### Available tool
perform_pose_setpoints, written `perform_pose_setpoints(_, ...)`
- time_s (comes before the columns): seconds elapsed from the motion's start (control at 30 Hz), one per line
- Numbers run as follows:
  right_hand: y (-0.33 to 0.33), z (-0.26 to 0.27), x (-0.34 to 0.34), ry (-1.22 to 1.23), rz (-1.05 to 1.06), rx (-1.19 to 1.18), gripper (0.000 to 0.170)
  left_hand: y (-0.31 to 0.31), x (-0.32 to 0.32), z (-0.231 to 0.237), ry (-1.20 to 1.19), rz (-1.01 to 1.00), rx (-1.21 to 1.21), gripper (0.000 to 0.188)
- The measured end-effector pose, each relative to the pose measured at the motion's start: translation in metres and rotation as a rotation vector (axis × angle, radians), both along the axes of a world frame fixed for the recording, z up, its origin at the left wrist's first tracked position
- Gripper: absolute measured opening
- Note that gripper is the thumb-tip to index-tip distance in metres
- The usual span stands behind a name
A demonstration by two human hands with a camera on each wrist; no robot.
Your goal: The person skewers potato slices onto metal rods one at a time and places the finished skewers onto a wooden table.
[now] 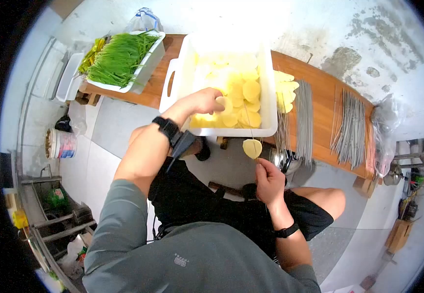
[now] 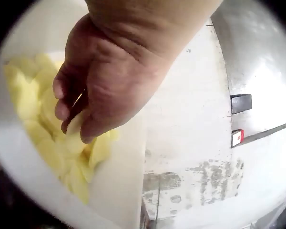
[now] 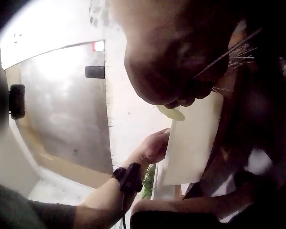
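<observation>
My left hand [image 1: 200,101] reaches into the white tub [image 1: 272,88] of thin, round yellow potato slices [image 1: 251,90]. In the left wrist view, thumb and fingers of the left hand [image 2: 109,81] pinch a potato slice [image 2: 75,126], largely hidden by the fingers. My right hand [image 1: 270,181] grips a thin skewer [image 1: 249,122] below the tub's front edge. One potato slice [image 1: 252,148] is threaded on it, just above the fingertips, and the skewer's far end overlaps the tub. The right wrist view is dark around the right hand [image 3: 181,62].
On the wooden bench [image 1: 173,46], green leafy stalks [image 1: 119,56] fill a white container at left. Right of the tub lie skewered slices [image 1: 285,93] and bundles of thin skewers [image 1: 304,119], with more skewers [image 1: 349,129] farther right. A metal pot [image 1: 290,161] stands below the bench.
</observation>
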State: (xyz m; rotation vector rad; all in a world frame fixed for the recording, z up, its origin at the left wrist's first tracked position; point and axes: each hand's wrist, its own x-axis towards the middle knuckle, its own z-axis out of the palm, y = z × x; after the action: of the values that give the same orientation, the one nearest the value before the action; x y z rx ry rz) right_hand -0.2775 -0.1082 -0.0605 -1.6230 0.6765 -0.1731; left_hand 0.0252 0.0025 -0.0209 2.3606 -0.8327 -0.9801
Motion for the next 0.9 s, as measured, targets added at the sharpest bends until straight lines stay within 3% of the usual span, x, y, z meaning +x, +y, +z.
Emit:
perform_pose_setpoints(0.1,-0.003,0.004,-0.001,-0.001,-0.025,-0.048,0.023,-0.022,0.043,-0.017,-0.174,-0.178,0.111,0.044)
perform_pose_setpoints(0.17,-0.005,0.004,-0.001,0.003,-0.038,-0.035,0.023,-0.038,0.074,-0.042,-0.393,-0.105,0.12,0.046)
perform_pose_setpoints(0.27,-0.008,0.006,0.002,-0.017,-0.047,-0.043,0.023,-0.065,0.095,-0.053,-0.542,-0.08,0.144,0.051)
perform_pose_setpoints(0.5,-0.018,0.008,0.005,-0.039,-0.03,-0.033,0.022,-0.081,0.103,-0.084,-0.654,-0.016,0.163,0.053)
perform_pose_setpoints(0.57,-0.02,0.009,0.006,-0.015,-0.037,0.035,0.022,-0.072,0.11,-0.082,-0.468,0.077,-0.085,0.049)
perform_pose_setpoints(0.63,-0.021,0.006,0.006,0.002,-0.045,0.099,0.022,-0.064,0.109,-0.072,-0.444,0.108,-0.087,0.041)
perform_pose_setpoints(0.7,-0.021,-0.002,0.007,-0.083,-0.022,-0.087,0.021,-0.054,0.1,-0.056,-0.011,0.336,-0.236,0.034)
perform_pose_setpoints(0.73,-0.021,0.004,0.01,-0.083,-0.019,-0.046,0.021,-0.052,0.087,-0.038,0.123,0.407,-0.308,0.032)
perform_pose_setpoints(0.9,-0.015,0.017,0.025,-0.201,0.012,-0.088,0.021,-0.029,0.031,0.01,0.253,0.503,-0.557,0.035)
